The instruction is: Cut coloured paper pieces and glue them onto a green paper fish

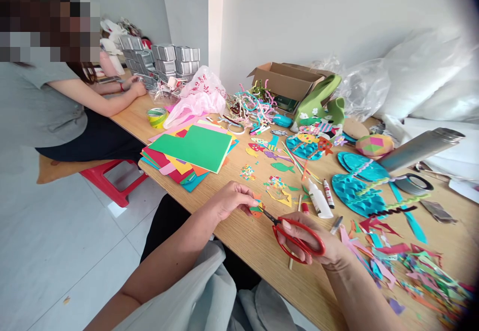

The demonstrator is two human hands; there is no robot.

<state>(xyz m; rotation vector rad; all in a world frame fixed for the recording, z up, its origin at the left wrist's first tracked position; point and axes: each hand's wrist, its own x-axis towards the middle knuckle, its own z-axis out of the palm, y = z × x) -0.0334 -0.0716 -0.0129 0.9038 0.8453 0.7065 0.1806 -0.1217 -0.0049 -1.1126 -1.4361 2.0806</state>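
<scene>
My left hand (236, 200) pinches a small orange and green paper cutout (256, 209) above the table's near edge. In my right hand (305, 233) is a pair of red-handled scissors (295, 238), its dark blade tips at the cutout's right side. How far the blades are apart is too small to tell. Just beyond the hands lie a yellow paper scrap (282, 196), a green paper fish (282, 167) and tiny coloured paper bits (247, 172). A white glue bottle (319, 200) and a capped marker (329, 193) lie past the scissors.
Coloured paper sheets (198, 146) are stacked at the left. Paper offcuts (411, 271) cover the right side. Blue paper discs (355, 191), pipe cleaners (254, 104), a plastic bag (198, 99) and a cardboard box (286, 81) stand farther back. Another person (56, 96) sits at the left.
</scene>
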